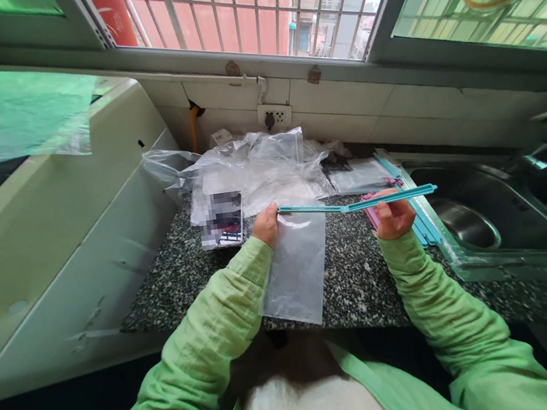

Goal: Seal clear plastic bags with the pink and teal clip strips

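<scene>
You stand at a speckled stone counter (pixel 363 274) under a window with bars. A metal sink (pixel 487 217) is on your right.

Your left hand (pixel 266 225) pinches one end of a long blue clip stick (pixel 354 204). The fingers are pressed together around it. Your right hand (pixel 394 214) holds the same stick farther along, with the fingers curled shut on it. The stick lies flat in the air between your hands and pokes out past your right hand.

A clear plastic bag (pixel 296 266) hangs down from the stick, near your left hand. Its bottom hangs past the counter edge.

Behind it lies a pile of clear bags (pixel 259 173). More blue and pink sticks (pixel 420 223) lie by the sink.
</scene>
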`<state>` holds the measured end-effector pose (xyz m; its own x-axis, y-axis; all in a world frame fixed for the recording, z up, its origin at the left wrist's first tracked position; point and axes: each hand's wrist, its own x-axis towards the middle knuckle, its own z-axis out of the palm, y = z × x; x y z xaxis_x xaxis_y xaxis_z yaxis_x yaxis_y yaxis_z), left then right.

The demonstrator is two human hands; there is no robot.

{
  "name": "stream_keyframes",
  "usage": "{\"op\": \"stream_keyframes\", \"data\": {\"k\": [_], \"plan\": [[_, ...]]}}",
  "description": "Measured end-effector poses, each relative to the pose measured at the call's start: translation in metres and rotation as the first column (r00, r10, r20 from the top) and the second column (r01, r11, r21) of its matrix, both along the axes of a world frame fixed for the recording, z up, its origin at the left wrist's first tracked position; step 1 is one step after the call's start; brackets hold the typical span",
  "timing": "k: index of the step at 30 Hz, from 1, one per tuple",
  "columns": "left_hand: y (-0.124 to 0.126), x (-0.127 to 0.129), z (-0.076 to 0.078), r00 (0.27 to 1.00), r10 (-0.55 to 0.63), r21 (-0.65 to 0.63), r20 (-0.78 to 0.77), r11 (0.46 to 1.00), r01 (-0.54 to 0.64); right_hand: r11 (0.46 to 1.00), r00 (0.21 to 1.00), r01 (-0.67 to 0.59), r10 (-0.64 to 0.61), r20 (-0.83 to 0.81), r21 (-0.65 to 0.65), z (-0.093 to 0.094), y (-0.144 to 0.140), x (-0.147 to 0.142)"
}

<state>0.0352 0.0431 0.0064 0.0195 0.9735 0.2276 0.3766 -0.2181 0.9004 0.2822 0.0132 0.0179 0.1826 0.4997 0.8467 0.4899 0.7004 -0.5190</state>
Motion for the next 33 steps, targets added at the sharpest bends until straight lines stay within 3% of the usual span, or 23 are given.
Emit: {"op": "stream_keyframes", "data": {"k": [16, 25, 33], "plan": [[-0.012, 0.004, 0.018, 0.976, 0.008, -0.17, 0.218, 0.985, 0.03, 0.999, 0.957, 0.041, -0.029, 0.289, -0.036, 0.002, -0.002, -0.005], [-0.009, 0.004, 0.011, 0.966, -0.016, -0.104, 0.258, 0.994, 0.044, 0.992, 0.91, -0.002, 0.052, 0.411, -0.122, 0.0, -0.001, -0.013], [-0.009, 0.005, 0.007, 0.96, -0.018, -0.079, 0.279, 0.996, 0.041, 0.987, 0.899, -0.066, 0.122, 0.421, -0.146, -0.003, 0.0, -0.019]]}}
